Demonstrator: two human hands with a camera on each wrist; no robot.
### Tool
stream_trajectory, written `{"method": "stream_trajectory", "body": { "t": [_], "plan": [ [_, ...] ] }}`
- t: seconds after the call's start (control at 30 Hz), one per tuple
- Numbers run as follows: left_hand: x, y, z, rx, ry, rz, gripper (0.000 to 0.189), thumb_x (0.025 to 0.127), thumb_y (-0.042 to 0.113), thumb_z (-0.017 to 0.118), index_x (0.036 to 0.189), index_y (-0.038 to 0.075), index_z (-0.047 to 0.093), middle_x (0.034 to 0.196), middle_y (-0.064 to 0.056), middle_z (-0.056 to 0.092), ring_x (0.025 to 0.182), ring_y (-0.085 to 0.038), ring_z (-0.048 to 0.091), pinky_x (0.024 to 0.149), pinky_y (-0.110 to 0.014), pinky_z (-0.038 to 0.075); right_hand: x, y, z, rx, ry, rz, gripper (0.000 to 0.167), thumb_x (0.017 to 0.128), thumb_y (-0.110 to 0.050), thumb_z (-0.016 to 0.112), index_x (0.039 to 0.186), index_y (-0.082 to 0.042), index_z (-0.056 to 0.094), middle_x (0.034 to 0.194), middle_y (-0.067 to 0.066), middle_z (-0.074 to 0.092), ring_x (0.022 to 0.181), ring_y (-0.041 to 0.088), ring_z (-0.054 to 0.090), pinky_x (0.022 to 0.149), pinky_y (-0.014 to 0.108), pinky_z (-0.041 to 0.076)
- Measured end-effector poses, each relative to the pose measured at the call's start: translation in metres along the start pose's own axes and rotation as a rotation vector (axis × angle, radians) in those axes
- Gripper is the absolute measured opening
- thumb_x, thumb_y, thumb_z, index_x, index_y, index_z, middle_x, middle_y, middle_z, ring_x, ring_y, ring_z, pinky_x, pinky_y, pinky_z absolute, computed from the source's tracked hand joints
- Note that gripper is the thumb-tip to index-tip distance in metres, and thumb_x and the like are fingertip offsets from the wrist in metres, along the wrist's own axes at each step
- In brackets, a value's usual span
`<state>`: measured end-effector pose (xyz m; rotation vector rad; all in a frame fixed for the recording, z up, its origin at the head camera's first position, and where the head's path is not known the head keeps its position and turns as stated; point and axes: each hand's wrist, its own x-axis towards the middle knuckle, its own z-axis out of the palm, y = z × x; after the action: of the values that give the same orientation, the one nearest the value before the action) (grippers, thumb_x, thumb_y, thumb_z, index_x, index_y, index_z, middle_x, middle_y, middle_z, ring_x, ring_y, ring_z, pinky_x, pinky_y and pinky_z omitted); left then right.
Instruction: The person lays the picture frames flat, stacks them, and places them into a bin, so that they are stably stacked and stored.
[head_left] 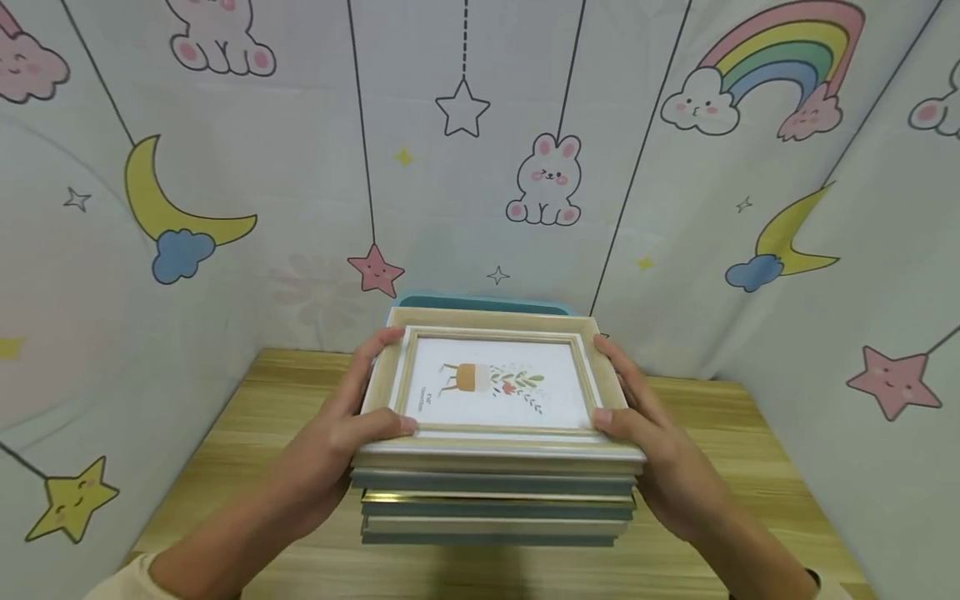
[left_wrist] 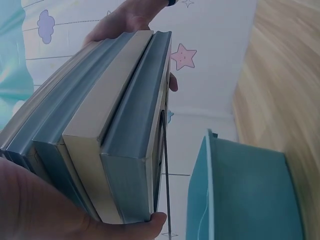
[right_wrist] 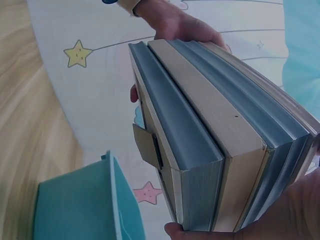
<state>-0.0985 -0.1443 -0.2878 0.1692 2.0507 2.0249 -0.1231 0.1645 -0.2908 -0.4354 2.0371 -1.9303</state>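
Observation:
Both hands grip a stack of several picture frames [head_left: 495, 483], held level above the table. The top frame [head_left: 465, 408] is cream and white with a printed plant picture; those below are blue-grey and cream, one with a gold edge. My left hand [head_left: 330, 442] holds the stack's left side, its thumb on the top frame's border. On the opposite side my right hand [head_left: 667, 442] does the same. In the right wrist view a stand flap [right_wrist: 146, 145] sticks out from the lowest frame's back. Fingers beneath the stack are mostly hidden.
Behind the stack stands a teal bin [left_wrist: 250, 190], mostly hidden in the head view. It rests on the wood-grain table [head_left: 255, 450]. White cartoon-print cloth [head_left: 465, 200] encloses the table at the back and both sides.

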Motion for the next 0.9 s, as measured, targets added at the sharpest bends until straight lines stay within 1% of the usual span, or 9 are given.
{"method": "stream_trajectory", "body": {
  "t": [0.1, 0.2, 0.37, 0.53, 0.63, 0.83, 0.9],
  "plan": [
    [0.007, 0.012, -0.003, -0.001, -0.016, 0.002, 0.082, 0.086, 0.017, 0.054, 0.151, 0.045, 0.013, 0.16, -0.005, 0.005, 0.138, -0.037, 0.019, 0.1, -0.047, 0.033, 0.007, -0.01, -0.001, -0.023, -0.001, 0.002, 0.071, 0.096, -0.023, 0.044, 0.155, -0.049, 0.014, 0.163, 0.004, 0.003, 0.139, 0.041, 0.019, 0.099, 0.046, 0.037],
    [0.014, 0.022, -0.005, 0.001, -0.018, 0.004, 0.081, 0.086, 0.018, 0.054, 0.151, 0.045, 0.013, 0.159, -0.005, 0.008, 0.136, -0.037, 0.022, 0.099, -0.047, 0.033, 0.015, -0.018, -0.001, -0.038, 0.0, -0.003, 0.07, 0.097, -0.025, 0.044, 0.156, -0.047, 0.013, 0.163, 0.004, 0.004, 0.139, 0.041, 0.02, 0.102, 0.048, 0.035],
    [0.026, 0.032, -0.007, -0.003, -0.006, 0.028, 0.08, 0.087, 0.018, 0.055, 0.151, 0.042, 0.015, 0.159, -0.005, 0.01, 0.136, -0.038, 0.022, 0.099, -0.047, 0.033, 0.027, -0.025, -0.004, -0.038, -0.001, -0.032, 0.071, 0.096, -0.022, 0.043, 0.157, -0.042, 0.012, 0.162, 0.007, 0.006, 0.138, 0.04, 0.02, 0.102, 0.048, 0.034],
    [0.042, 0.036, -0.009, -0.006, -0.001, 0.051, 0.08, 0.086, 0.017, 0.055, 0.152, 0.04, 0.016, 0.159, -0.006, 0.009, 0.136, -0.04, 0.022, 0.099, -0.047, 0.032, 0.038, -0.029, -0.009, -0.023, 0.01, -0.046, 0.073, 0.096, -0.02, 0.042, 0.159, -0.039, 0.009, 0.162, 0.01, 0.005, 0.137, 0.041, 0.021, 0.102, 0.048, 0.035],
    [0.052, 0.037, -0.012, -0.008, -0.006, 0.063, 0.08, 0.085, 0.016, 0.054, 0.153, 0.037, 0.016, 0.159, -0.008, 0.01, 0.135, -0.041, 0.023, 0.099, -0.048, 0.032, 0.047, -0.03, -0.011, -0.002, 0.014, -0.045, 0.074, 0.097, -0.019, 0.041, 0.159, -0.038, 0.007, 0.163, 0.011, 0.005, 0.138, 0.041, 0.02, 0.105, 0.05, 0.033],
    [0.074, 0.034, -0.019, -0.035, -0.011, 0.082, 0.079, 0.086, 0.014, 0.053, 0.154, 0.035, 0.016, 0.157, -0.01, 0.013, 0.133, -0.04, 0.029, 0.098, -0.047, 0.035, 0.067, -0.028, -0.017, 0.052, 0.012, -0.061, 0.075, 0.097, -0.014, 0.04, 0.16, -0.036, 0.006, 0.165, 0.009, 0.001, 0.144, 0.039, 0.014, 0.114, 0.059, 0.021],
    [0.082, 0.032, -0.022, -0.044, -0.006, 0.084, 0.079, 0.086, 0.014, 0.053, 0.154, 0.036, 0.017, 0.157, -0.01, 0.015, 0.132, -0.039, 0.031, 0.097, -0.046, 0.035, 0.075, -0.027, -0.019, 0.061, 0.01, -0.068, 0.075, 0.097, -0.013, 0.04, 0.16, -0.035, 0.007, 0.165, 0.009, 0.001, 0.144, 0.038, 0.014, 0.115, 0.06, 0.02]
  ]
}}
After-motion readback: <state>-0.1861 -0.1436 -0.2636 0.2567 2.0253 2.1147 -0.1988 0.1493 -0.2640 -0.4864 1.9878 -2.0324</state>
